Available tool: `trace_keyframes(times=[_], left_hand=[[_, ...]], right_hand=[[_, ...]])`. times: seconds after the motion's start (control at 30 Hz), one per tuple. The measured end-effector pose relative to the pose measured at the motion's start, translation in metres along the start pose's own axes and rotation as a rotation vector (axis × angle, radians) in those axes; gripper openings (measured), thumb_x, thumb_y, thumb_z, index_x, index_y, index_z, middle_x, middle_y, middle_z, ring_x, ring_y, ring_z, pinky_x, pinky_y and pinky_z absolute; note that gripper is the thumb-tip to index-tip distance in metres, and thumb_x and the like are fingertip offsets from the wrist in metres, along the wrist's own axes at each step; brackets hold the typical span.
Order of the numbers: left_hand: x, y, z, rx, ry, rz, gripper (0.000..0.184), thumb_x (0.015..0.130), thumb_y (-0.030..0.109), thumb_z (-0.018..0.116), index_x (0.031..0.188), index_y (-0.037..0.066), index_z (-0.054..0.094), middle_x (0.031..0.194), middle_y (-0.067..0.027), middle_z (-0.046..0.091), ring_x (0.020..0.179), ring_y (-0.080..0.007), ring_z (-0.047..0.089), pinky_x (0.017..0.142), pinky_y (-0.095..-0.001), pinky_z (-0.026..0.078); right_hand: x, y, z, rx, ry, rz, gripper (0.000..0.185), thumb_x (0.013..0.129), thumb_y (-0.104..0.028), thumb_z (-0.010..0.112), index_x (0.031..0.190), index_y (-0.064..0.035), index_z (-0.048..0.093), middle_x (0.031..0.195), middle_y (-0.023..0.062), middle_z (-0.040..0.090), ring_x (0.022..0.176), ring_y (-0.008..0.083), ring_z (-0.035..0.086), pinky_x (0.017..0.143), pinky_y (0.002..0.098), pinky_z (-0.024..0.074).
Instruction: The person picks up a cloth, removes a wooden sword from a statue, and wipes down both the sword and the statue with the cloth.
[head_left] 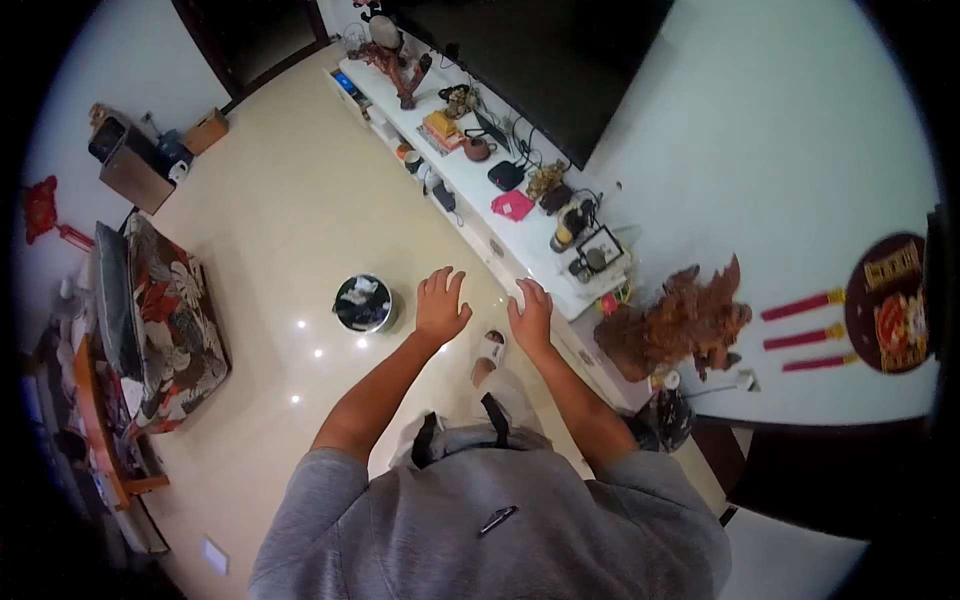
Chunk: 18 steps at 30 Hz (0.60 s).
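My left hand [441, 305] is held out in front of me, fingers spread and nothing in it. Level with it, my right hand [530, 312] reaches forward with its fingers slightly bent and apart, also holding nothing. A round trash bin [390, 318] with dark and white contents stands on the floor to the left of my left hand. Closest to my right hand is the long white TV cabinet [462, 178], though I see no contact. Below the hands a foot in a white slipper [491, 347] shows on the floor.
On the cabinet are a teapot [479, 149], a black box [506, 176], a pink cloth-like item [512, 206] and cables. A large carved wood piece [670, 325] stands at the right. A patterned sofa [175, 320] is at the left, on glossy floor tiles [270, 230].
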<state>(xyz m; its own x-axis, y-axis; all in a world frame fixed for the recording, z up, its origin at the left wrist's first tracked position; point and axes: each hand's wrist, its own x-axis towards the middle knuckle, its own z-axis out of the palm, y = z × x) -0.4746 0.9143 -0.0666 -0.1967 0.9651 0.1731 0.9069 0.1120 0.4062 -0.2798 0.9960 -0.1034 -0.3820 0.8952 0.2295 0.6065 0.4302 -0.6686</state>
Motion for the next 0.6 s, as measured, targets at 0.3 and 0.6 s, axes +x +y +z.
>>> trace_keyframes(times=[0.3, 0.6], left_hand=[[0.178, -0.074, 0.124, -0.177, -0.149, -0.075, 0.070, 0.077, 0.009, 0.065, 0.142, 0.006, 0.038, 0.145, -0.0218, 0.038, 0.133, -0.0387, 0.040, 0.110, -0.0457, 0.037], [0.290, -0.158, 0.305, 0.027, -0.401, 0.033, 0.085, 0.081, 0.008, 0.061, 0.154, 0.007, 0.018, 0.156, -0.0201, 0.026, 0.145, -0.0384, 0.024, 0.117, -0.0518, 0.025]], right_hand=[[0.173, 0.107, 0.101, -0.004, -0.037, -0.009, 0.045, 0.080, -0.007, 0.068, 0.124, -0.0020, 0.057, 0.123, 0.0187, 0.057, 0.115, 0.0367, 0.055, 0.099, 0.0439, 0.0453], [0.272, 0.242, 0.234, -0.291, -0.179, -0.022, 0.061, 0.078, -0.023, 0.076, 0.134, -0.0108, 0.054, 0.135, 0.0151, 0.049, 0.130, 0.0378, 0.041, 0.106, 0.0555, 0.0351]])
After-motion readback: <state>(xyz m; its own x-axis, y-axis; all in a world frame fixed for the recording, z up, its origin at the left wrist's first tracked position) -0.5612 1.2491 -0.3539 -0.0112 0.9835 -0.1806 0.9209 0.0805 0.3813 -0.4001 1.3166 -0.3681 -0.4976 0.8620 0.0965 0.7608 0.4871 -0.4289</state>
